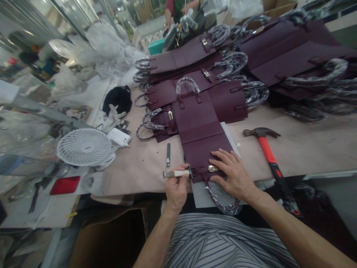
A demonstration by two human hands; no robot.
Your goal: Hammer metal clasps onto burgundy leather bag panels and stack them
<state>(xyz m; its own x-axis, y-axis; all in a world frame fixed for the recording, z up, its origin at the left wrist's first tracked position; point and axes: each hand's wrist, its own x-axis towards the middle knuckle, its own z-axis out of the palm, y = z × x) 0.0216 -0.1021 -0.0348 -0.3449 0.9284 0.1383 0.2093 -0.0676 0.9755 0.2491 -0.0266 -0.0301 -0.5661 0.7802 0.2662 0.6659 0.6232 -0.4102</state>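
Note:
A burgundy bag panel lies flat before me, with a plastic-wrapped handle at its near end. My left hand is closed around a metal hand tool with a white-wrapped middle. The tool lies nearly level, and its right end meets the panel's left edge by a strap; its exact kind is unclear. Spread on the panel, my right hand rests with its fingers around a gold clasp. Under the panel is a pale board, partly hidden.
A claw hammer with a red-black grip lies to the right. To the left are a dark slim tool, a white fan and a red case. Stacked burgundy bags fill the back. Another person's hand shows beyond.

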